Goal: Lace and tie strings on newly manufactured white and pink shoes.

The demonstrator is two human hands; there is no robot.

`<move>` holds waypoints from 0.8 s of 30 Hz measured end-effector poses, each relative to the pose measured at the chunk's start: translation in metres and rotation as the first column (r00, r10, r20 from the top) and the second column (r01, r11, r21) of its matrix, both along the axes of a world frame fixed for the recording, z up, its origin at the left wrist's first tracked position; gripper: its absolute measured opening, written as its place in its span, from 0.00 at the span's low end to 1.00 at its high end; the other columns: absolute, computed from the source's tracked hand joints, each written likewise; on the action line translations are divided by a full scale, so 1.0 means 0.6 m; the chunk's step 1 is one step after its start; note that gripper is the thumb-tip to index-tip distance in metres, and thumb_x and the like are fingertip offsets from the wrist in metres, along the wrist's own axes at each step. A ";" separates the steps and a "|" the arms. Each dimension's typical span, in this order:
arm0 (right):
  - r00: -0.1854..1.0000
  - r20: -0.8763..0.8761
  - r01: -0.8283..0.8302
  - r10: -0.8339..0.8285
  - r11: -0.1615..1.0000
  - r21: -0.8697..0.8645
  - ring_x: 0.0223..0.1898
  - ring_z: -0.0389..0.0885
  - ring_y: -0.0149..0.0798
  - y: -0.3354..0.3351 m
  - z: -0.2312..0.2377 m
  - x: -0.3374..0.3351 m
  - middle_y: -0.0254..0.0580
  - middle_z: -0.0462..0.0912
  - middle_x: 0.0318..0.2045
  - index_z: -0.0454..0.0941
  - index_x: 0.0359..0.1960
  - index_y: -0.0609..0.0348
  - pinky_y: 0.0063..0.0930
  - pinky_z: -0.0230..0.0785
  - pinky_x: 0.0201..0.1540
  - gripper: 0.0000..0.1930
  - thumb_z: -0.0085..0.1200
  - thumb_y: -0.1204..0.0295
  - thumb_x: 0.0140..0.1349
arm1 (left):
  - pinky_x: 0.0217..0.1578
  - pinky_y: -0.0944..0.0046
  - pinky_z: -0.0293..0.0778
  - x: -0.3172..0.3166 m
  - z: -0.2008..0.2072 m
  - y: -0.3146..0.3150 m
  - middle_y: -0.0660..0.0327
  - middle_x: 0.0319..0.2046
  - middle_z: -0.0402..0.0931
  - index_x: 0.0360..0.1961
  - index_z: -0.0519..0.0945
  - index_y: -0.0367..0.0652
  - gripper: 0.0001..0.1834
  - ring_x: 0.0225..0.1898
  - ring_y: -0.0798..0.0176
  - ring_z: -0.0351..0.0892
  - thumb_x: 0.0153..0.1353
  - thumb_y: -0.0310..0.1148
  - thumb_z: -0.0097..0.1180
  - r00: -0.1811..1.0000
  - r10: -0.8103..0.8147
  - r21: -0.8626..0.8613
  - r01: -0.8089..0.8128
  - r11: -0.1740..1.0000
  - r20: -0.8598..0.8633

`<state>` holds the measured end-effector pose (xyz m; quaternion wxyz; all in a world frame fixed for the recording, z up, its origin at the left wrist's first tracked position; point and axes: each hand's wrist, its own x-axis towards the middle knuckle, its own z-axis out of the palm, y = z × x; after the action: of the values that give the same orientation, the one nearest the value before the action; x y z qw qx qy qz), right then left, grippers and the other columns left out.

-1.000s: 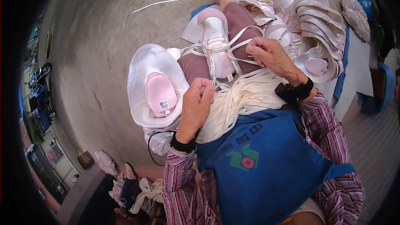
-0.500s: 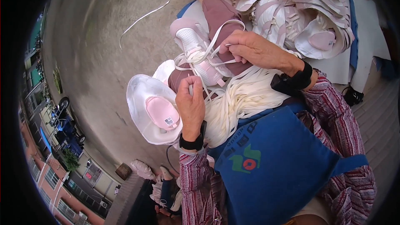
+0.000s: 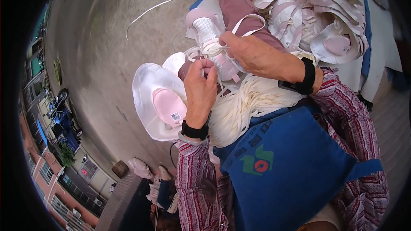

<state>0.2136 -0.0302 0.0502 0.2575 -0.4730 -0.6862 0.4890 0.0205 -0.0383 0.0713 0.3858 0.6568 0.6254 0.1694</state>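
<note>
A pink and white shoe upper lies across my lap, with a white shoelace crossing over its tongue. My left hand is closed on the lace at the near left side of the upper, fingertips pinched together. From the right, my right hand also pinches the lace, and a loose loop stands up beyond its fingers. Below both hands, a thick bundle of cream laces is spread over my lap and the top of my blue apron. The fingertips partly cover the lace crossing.
Left of my left hand sits a white upper piece with a pink insole patch. Stacked pink and white uppers fill the far right. A stray lace lies on the concrete floor. Another person's hands and shoe pieces show at the lower left.
Both hands have come closer to the upper and to each other, drawing in at the lace crossing. The loose lace strands there look more gathered. The whole view has shifted slightly.
</note>
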 end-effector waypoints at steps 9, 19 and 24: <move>0.989 0.126 0.035 -0.080 0.944 0.329 0.36 0.76 0.52 0.003 -0.026 -0.005 0.49 0.75 0.32 0.75 0.36 0.65 0.38 0.69 0.39 0.07 0.53 0.75 0.57 | 0.32 0.58 0.69 -0.005 -0.017 -0.009 0.55 0.26 0.71 0.33 0.75 0.37 0.09 0.28 0.55 0.73 0.51 0.28 0.59 0.991 -0.087 0.022 0.089 0.996 -0.105; 0.966 0.243 -0.007 -0.084 0.936 0.352 0.31 0.78 0.54 0.005 -0.026 -0.027 0.51 0.74 0.29 0.72 0.29 0.65 0.42 0.71 0.31 0.04 0.52 0.76 0.54 | 0.31 0.59 0.69 -0.006 -0.022 0.004 0.55 0.28 0.71 0.37 0.75 0.37 0.11 0.28 0.56 0.73 0.50 0.24 0.58 0.994 -0.088 0.081 0.093 0.992 -0.065; 0.972 0.225 -0.019 -0.067 0.932 0.361 0.31 0.78 0.54 0.004 -0.039 -0.029 0.51 0.74 0.29 0.73 0.29 0.65 0.42 0.71 0.32 0.05 0.53 0.76 0.53 | 0.32 0.60 0.69 -0.010 -0.026 0.004 0.56 0.27 0.71 0.38 0.75 0.37 0.13 0.29 0.57 0.72 0.49 0.22 0.57 0.998 -0.059 0.037 0.060 0.998 -0.029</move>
<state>0.1963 -0.0278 0.0268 0.2635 -0.4803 -0.7839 0.2923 0.0147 -0.0358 0.0557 0.3694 0.6845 0.6075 0.1607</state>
